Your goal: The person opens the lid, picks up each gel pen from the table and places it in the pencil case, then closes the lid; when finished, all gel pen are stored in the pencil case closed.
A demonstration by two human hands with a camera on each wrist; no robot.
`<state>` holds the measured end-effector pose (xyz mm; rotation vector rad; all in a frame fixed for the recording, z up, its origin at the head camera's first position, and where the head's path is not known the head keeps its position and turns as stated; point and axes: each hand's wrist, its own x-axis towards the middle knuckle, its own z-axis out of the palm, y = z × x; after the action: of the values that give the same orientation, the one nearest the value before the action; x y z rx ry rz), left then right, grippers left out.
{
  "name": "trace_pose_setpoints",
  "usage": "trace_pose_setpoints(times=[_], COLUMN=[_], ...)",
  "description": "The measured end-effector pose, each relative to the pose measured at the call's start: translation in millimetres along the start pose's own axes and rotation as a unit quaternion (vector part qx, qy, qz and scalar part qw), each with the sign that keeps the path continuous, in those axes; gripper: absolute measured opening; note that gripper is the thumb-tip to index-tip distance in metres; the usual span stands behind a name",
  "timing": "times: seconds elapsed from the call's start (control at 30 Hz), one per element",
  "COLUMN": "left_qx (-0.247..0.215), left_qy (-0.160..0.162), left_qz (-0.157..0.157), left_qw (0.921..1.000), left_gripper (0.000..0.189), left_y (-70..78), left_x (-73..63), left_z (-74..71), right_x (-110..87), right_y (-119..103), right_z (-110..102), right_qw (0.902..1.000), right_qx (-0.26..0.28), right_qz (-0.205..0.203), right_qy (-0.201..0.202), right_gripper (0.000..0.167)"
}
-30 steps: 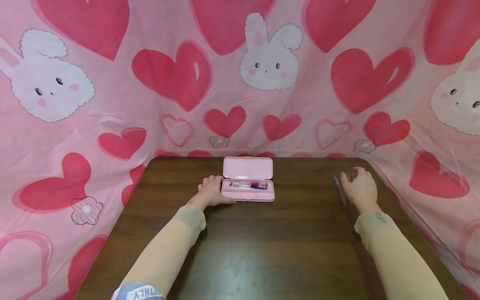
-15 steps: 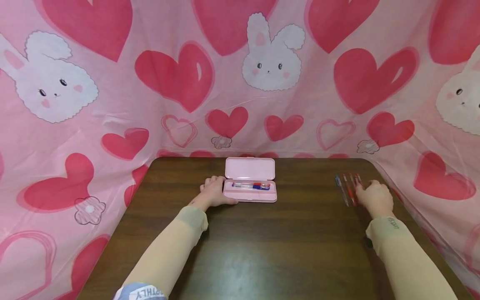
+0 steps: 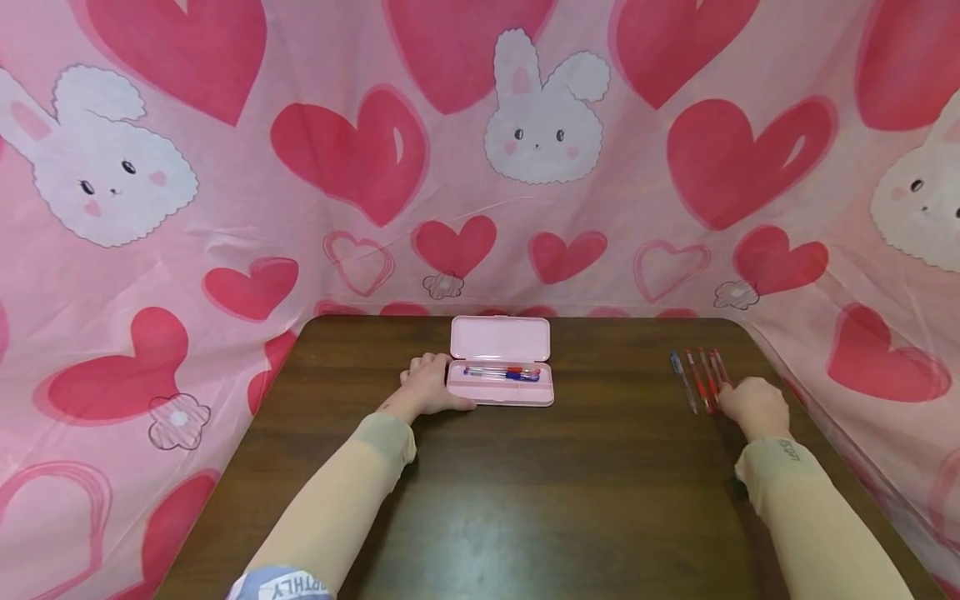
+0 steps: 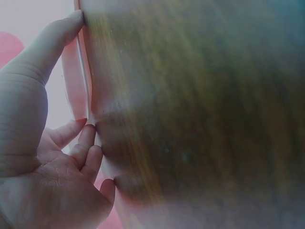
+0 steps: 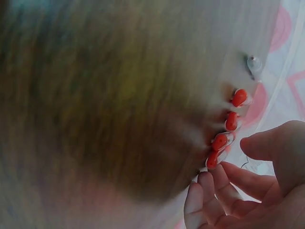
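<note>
A person's left hand (image 3: 431,387) held the left end of an open, flat pink pencil case (image 3: 480,392) on a dark brown wooden table (image 3: 525,483). Thin clear pens with red and blue ends (image 3: 522,376) lay inside. The right hand (image 3: 756,407) was at a row of thin red pens (image 3: 708,375) beside one blue pen (image 3: 683,382). Pink cloth with red hearts and white bunnies (image 3: 630,196) hung behind.

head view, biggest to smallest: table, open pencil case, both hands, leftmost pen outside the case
1. Table
2. Pencil case
3. Left hand and right hand, too alike to rank
4. Leftmost pen
</note>
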<state>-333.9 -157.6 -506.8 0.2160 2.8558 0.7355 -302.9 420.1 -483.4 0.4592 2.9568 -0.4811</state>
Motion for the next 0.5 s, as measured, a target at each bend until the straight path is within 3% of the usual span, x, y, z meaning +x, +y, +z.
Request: trace_pose_setpoints(times=[0.23, 0.5], left_qx=[0.004, 0.007], left_qy=[0.007, 0.008], left_qz=[0.003, 0.001], left_qw=[1.0, 0.9999], left_gripper=[0.105, 0.103], left_y=[3.0, 6.2], left_x=[-2.0, -5.0], left_z=[-1.1, -2.3], right_x=[-0.9, -0.2], right_y=[2.3, 3.8], right_z=[-0.3, 3.0], right_qw=[0.9998, 0.9994], right_qx=[0.005, 0.016], right_qz=[0.017, 0.029], right_qy=[-0.01, 0.008], right_gripper=[0.051, 0.048])
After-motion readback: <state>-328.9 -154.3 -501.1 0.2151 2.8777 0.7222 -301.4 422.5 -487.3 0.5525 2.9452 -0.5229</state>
